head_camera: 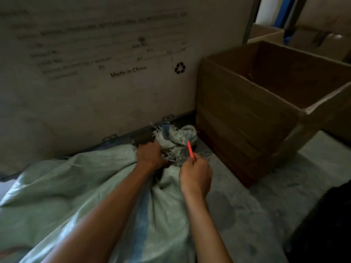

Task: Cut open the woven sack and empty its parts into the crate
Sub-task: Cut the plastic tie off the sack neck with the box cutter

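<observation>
A pale green woven sack [79,188] with a blue stripe lies on the floor across the lower left. Its frayed, bunched neck [176,137] points toward the far wall. My left hand [150,154] is closed around the sack just below that neck. My right hand [195,175] pinches a thin red cutter [190,149], whose tip touches the neck's right side. An open brown cardboard crate [247,118] stands to the right of the neck, and its inside looks nearly empty.
A tall printed cardboard wall [95,73] rises directly behind the sack. Grey concrete floor [237,215] runs between sack and crate. A dark object [326,224] sits at the lower right. More cartons [269,35] stand behind the crate.
</observation>
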